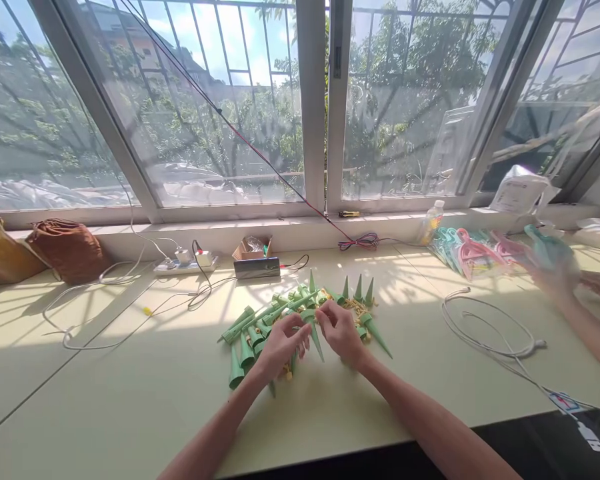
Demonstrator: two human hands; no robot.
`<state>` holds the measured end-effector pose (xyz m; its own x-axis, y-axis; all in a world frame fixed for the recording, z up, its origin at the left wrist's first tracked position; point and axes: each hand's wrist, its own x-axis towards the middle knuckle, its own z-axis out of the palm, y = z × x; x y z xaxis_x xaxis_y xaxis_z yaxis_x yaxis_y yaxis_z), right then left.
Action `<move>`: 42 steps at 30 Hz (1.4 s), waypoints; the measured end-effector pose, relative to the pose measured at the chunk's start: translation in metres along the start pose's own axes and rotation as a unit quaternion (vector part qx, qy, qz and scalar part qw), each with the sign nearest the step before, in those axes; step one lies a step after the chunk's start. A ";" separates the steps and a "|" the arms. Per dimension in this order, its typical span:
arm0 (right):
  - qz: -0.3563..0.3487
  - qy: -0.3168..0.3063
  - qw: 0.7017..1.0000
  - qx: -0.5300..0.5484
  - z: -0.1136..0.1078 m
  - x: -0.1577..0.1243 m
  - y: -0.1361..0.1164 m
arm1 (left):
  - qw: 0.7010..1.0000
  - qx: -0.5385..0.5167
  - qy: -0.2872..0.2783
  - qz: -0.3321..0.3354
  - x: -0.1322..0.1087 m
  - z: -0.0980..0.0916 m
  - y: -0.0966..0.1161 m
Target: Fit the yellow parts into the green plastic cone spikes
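My left hand (284, 343) has its thumb and fingers closed on a green plastic cone (317, 341), whose narrow tip points down toward me. Close by on the right, my right hand (340, 330) pinches at the cone's wide end; whatever its fingertips hold is hidden. Under and behind both hands lies a heap of green cones and tubes (236, 367) with small yellow pieces (357, 307) among them. Two or three green cones (359, 288) stand tip up at the heap's right, and another cone (379, 335) lies on its side.
A propped phone (257, 268) and a small cardboard box (245, 250) stand behind the heap. White cables (473, 333) lie on the table (145, 407). At the right, another person's blurred hand (555, 273) holds something teal beside pink and teal plastic pieces (473, 250).
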<state>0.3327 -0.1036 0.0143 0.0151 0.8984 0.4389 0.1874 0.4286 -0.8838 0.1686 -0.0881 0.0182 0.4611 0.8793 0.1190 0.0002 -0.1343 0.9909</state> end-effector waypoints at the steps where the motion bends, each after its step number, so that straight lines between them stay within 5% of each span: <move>1: 0.015 -0.002 1.000 0.015 0.001 0.000 0.001 | 1.000 0.006 0.017 0.012 0.000 0.001 0.000; 13: 0.126 -0.045 0.978 0.158 0.002 0.007 0.009 | 0.950 0.239 0.088 0.181 -0.003 0.001 -0.002; 20: 0.080 0.023 0.979 0.186 0.001 0.007 0.001 | 0.983 0.104 0.126 0.086 0.003 0.005 0.001; 27: 0.024 -0.004 0.994 0.107 0.000 0.002 0.001 | 0.997 -0.068 0.004 -0.037 0.002 0.007 0.009; 42: 0.042 -0.008 0.996 0.084 0.002 -0.001 0.000 | 0.999 -0.042 -0.019 0.001 -0.001 0.003 0.013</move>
<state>0.3309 -0.1044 0.0132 0.0086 0.9328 0.3604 0.0186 0.3602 -0.9327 0.1708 -0.0926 0.0303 0.4952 0.8604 0.1201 -0.0737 -0.0962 0.9926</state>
